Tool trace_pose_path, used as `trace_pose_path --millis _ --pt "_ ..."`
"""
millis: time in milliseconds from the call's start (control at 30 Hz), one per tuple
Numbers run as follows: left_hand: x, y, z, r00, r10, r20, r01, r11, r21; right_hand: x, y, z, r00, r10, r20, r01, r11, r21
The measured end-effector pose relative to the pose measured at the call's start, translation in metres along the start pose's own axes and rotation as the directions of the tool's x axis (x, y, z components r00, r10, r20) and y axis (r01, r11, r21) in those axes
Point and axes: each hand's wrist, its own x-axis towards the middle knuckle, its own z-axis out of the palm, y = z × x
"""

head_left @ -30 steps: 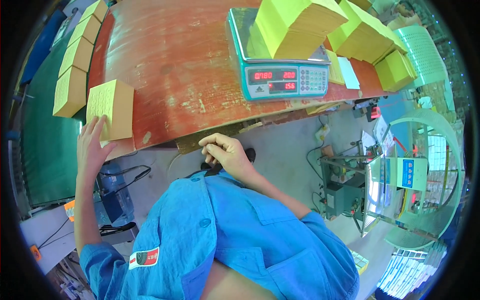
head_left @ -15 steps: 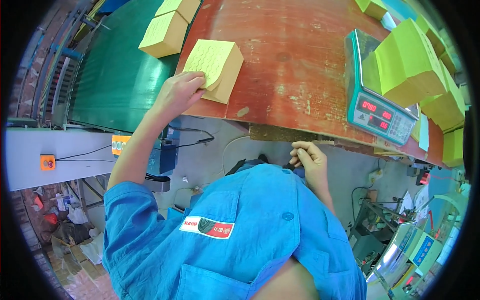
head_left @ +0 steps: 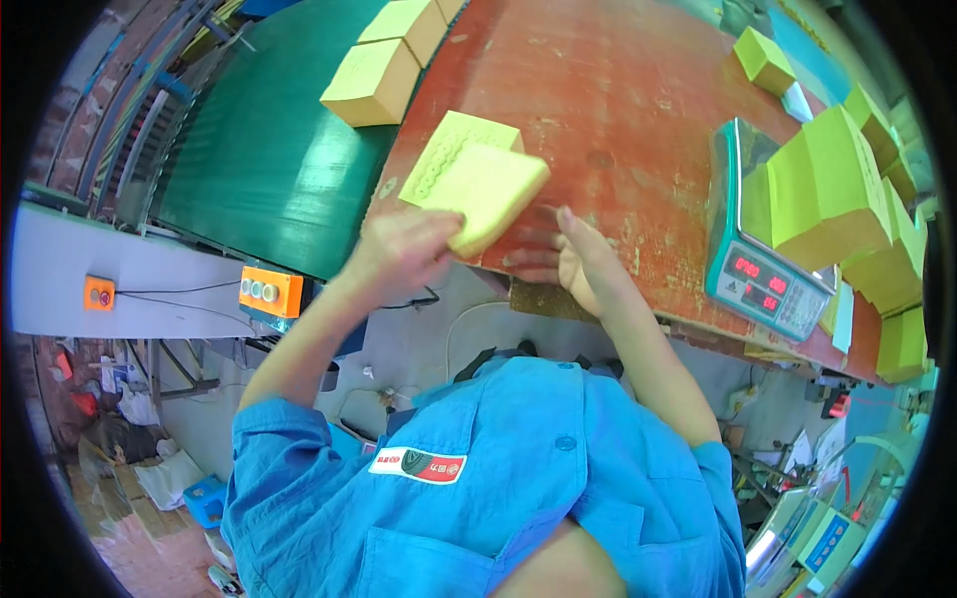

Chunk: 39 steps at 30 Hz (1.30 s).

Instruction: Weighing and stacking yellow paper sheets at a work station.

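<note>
My left hand [head_left: 411, 247] pinches the lower left corner of a pale yellow stack of sheets [head_left: 500, 189], tilted above the red-brown table's near edge. Behind and partly covered by it sits a yellow block [head_left: 469, 132] with a raised wavy pattern on top. My right hand [head_left: 570, 257] is just right of the held stack, fingers apart and slightly blurred, with nothing in it. A gap shows between this hand and the stack.
Further yellow blocks [head_left: 374, 85] line the green conveyor belt's [head_left: 249, 159] right edge. On the right of the red-brown table [head_left: 618, 90] stands a teal scale [head_left: 763, 284] bearing yellow blocks [head_left: 832, 189]. An orange button box [head_left: 271, 291] is at the lower left.
My left hand has lifted a stack of sheets off the patterned block and moved right. My right hand has risen from beside my body to the table edge, and its fingers have spread.
</note>
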Motion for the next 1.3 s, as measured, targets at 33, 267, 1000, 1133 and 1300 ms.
trace_pose_path --millis 33,267,1000,1133,1300 --pt "-0.007 0.006 0.011 0.998 0.06 0.013 -0.059 0.998 -0.032 0.016 -0.003 -0.001 0.993 0.078 0.084 -0.087 0.991 0.102" --pt "-0.058 0.066 0.056 0.545 -0.829 -0.125 0.563 0.472 -0.678 0.023 -0.006 0.003 0.961 -0.221 -0.164 0.218 0.975 -0.036" --pt "0.465 0.175 0.024 0.962 -0.045 0.27 0.271 0.017 -0.962 -0.258 -0.345 -0.114 0.471 -0.866 -0.169 0.393 0.378 -0.838" --pt "0.517 0.188 0.071 0.942 -0.108 0.317 0.305 -0.111 -0.946 -0.262 -0.376 -0.146 0.494 -0.809 -0.318 0.283 0.496 -0.821" --pt "0.521 0.177 0.109 0.912 -0.134 0.388 0.386 -0.039 -0.922 -0.249 -0.378 -0.184 0.566 -0.738 -0.367 0.201 0.555 -0.807"
